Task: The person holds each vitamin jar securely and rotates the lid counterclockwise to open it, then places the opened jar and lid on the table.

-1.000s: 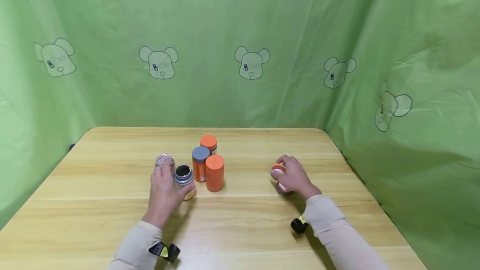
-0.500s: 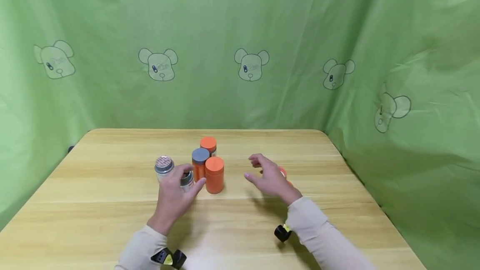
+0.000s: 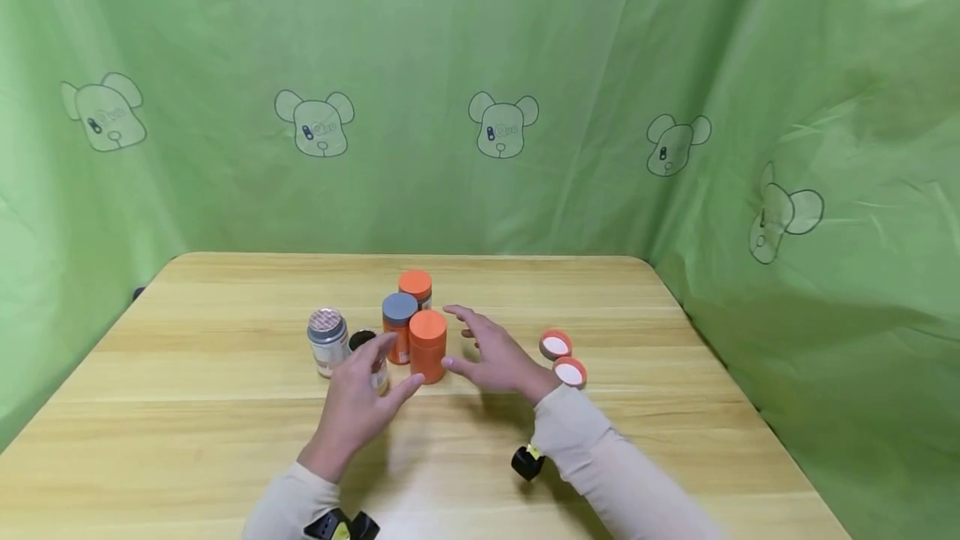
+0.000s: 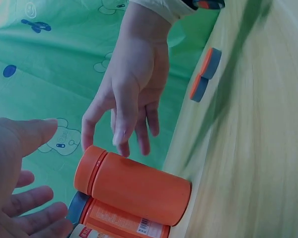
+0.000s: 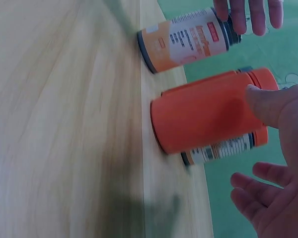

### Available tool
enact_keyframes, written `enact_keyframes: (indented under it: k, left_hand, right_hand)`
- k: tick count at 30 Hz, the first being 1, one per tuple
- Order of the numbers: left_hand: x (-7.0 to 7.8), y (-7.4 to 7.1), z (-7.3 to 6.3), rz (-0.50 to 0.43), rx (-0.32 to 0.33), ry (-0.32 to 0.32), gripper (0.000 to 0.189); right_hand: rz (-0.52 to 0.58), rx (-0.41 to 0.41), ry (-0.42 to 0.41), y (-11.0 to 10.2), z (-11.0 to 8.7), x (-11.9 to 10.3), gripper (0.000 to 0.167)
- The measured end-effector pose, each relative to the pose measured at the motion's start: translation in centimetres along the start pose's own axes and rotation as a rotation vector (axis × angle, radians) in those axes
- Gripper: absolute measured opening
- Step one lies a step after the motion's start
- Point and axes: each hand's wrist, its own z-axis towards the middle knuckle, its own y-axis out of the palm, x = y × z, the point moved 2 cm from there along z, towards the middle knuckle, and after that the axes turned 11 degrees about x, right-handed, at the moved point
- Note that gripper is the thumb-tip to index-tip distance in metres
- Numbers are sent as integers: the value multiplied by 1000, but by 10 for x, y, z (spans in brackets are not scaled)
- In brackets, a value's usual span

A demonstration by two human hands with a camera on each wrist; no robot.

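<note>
A plain orange jar [image 3: 428,357] with an orange lid stands upright near the table's middle. My left hand [image 3: 352,407] is spread on its left side, fingers apart and holding nothing. From the right comes my right hand [image 3: 498,359], thumb at or very near the jar and fingers extended; in the right wrist view the thumb [image 5: 263,104] overlaps the jar's lid end. Behind the left fingers stands an uncapped jar [image 5: 188,39] with a dark mouth, partly hidden in the head view. An orange jar with a grey lid [image 3: 401,308] touches or nearly touches the plain one.
Another orange-lidded jar [image 3: 416,283] stands at the back of the group. To the left is a whitish jar [image 3: 328,347] with a foil-like patterned top. Two orange lids [image 3: 556,345] lie inside-up on the right of the wooden table [image 3: 225,440]. Green curtains [image 3: 420,190] surround it.
My right hand has let go of the lid at the right and swung left to the plain orange jar. My left hand has come off the uncapped jar and shifted right.
</note>
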Motion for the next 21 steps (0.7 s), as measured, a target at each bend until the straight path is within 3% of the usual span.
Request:
enact_keyframes:
  k: [5, 14, 21]
  left_hand:
    - [1, -4, -5, 2, -26, -60, 69]
    - [6, -1, -14, -171, 61, -107, 56]
    - [6, 9, -24, -190, 66, -162, 56]
  right_hand:
    - [7, 4, -44, 6, 5, -5, 76]
    - [6, 56, -67, 17, 12, -6, 69]
    - [23, 78, -50, 28, 17, -8, 72]
